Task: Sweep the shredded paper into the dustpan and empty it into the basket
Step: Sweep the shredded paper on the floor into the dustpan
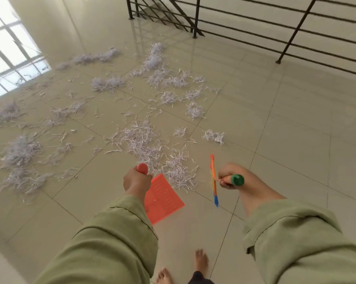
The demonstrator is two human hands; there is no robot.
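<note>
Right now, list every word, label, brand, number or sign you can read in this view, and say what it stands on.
None can be read.
The orange dustpan in the left hand: only moulded ribs, no lettering.
The broom in the right hand: blurred, no label shows.
The shredded paper: any print on the strips is too small to read.

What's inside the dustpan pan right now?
Nothing visible: the dustpan shows bare orange ribbed surface, no shredded paper in it. Its near corner is covered by the left hand and sleeve, so that part can't be checked.
</note>
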